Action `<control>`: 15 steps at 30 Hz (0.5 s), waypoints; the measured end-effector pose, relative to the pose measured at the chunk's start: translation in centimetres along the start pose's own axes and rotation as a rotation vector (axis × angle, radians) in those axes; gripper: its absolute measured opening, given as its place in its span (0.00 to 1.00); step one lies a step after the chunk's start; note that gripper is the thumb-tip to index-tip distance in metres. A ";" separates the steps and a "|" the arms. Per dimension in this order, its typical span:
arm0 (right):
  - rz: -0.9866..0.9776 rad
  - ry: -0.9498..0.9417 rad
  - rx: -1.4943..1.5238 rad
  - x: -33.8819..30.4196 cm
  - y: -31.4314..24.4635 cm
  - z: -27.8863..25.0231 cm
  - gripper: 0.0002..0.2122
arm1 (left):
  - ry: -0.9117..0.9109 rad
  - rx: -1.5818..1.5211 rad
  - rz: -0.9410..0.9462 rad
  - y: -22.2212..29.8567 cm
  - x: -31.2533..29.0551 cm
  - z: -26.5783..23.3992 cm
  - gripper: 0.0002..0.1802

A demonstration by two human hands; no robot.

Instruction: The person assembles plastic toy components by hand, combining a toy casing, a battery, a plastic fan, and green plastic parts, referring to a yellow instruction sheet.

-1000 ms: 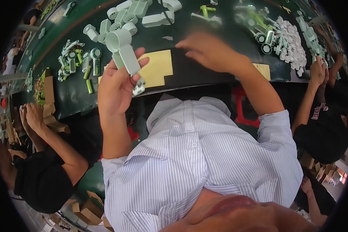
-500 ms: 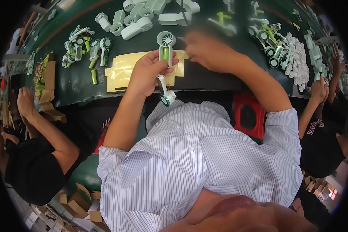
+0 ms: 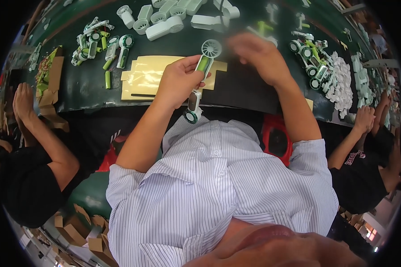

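My left hand (image 3: 180, 82) is closed around a pale green fan housing (image 3: 211, 48) with a round slotted grille at its top. A bright green cylindrical battery (image 3: 203, 63) lies in the handle of that housing. Below my left hand hangs a second fan half (image 3: 193, 106) with a dark green ring at its lower end; how it joins the housing is hidden. To the right, my right hand (image 3: 256, 53) is raised over the table, its fingers smeared by motion, so whatever they hold cannot be made out.
Yellow sheets (image 3: 147, 80) lie beneath my left hand. Pale fan housings (image 3: 165, 27) are heaped at the back. Fan assemblies with batteries are piled left (image 3: 92, 42) and right (image 3: 309, 55), beside small white parts (image 3: 341, 84). Co-workers' arms (image 3: 49, 133) show at both sides.
My left hand has shifted slightly right, and the fan housing now leans to the right. My right hand has moved a little right and is still blurred.
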State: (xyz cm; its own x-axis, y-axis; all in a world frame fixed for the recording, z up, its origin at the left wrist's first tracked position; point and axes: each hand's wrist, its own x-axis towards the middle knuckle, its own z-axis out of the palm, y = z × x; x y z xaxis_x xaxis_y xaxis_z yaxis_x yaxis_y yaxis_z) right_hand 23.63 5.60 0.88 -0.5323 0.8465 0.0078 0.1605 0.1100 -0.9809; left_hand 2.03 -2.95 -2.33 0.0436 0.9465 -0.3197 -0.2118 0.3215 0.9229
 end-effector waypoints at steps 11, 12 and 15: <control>-0.274 -0.275 -0.286 1.8 -1.6 2.5 0.12 | 0.048 0.024 0.031 -0.7 0.3 -0.1 0.21; -0.283 -0.248 -0.284 1.9 -1.6 2.9 0.09 | 0.036 0.022 0.038 -0.8 0.2 -0.2 0.21; -0.275 -0.188 -0.408 1.5 -1.3 3.5 0.08 | 0.017 0.000 0.047 -1.2 0.4 -0.2 0.22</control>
State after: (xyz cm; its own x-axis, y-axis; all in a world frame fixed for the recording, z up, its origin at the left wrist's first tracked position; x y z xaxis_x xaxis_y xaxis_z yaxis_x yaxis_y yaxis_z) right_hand 19.71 4.92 1.49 -0.7345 0.6537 0.1824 0.2844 0.5405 -0.7919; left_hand 2.06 -2.91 -3.60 0.0171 0.9601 -0.2791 -0.2135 0.2762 0.9371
